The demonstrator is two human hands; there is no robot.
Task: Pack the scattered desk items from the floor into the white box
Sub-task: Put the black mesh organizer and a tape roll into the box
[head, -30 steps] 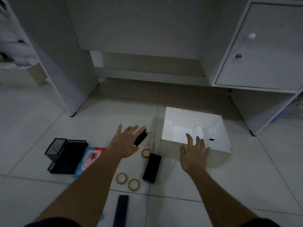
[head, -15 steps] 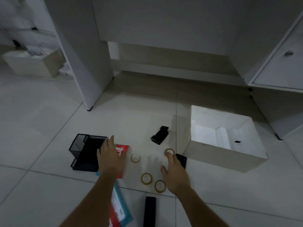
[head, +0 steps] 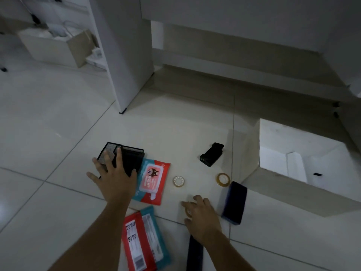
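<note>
While scattered: two wipe packs (head: pixel 153 181), two tape rolls (head: pixel 179 181).

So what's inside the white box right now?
The white box looks nearly empty: white cardboard dividers and one small black thing on the bottom. Its near wall hides the front of the inside, so more could sit there.

You see the pale tiled floor (head: pixel 48 124) with dark grout lines crossing it. A white desk's side panel (head: pixel 127 55) stands upright on the tiles, a small black foot at its front bottom corner. Behind the panel, toward the far left corner, a beige cardboard box (head: pixel 50 47) sits on the floor, a paper bag (head: pixel 84 45) leaning against it.
</note>
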